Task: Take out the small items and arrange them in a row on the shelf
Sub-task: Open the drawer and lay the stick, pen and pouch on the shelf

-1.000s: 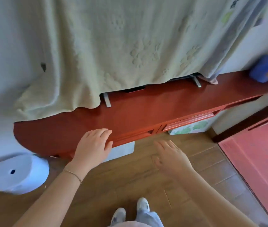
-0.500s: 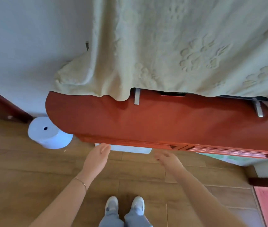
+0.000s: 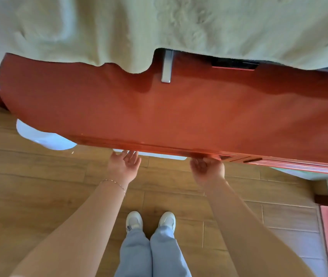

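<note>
While left hand (image 3: 126, 163) grip apart, right hand (image 3: 208, 169) grip curled under shelf (image 3: 159, 114) front edge.

Soft daylight fills the room, the blanket (image 3: 159, 27) shadowing the red shelf (image 3: 179, 116); wide-angle bending curves the edges, with slight blur.

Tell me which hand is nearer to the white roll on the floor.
Left. The left hand hovers palm-up at the red shelf's front edge, just right of the white roll. The right hand is farther right, fingers curled under the edge.
</note>
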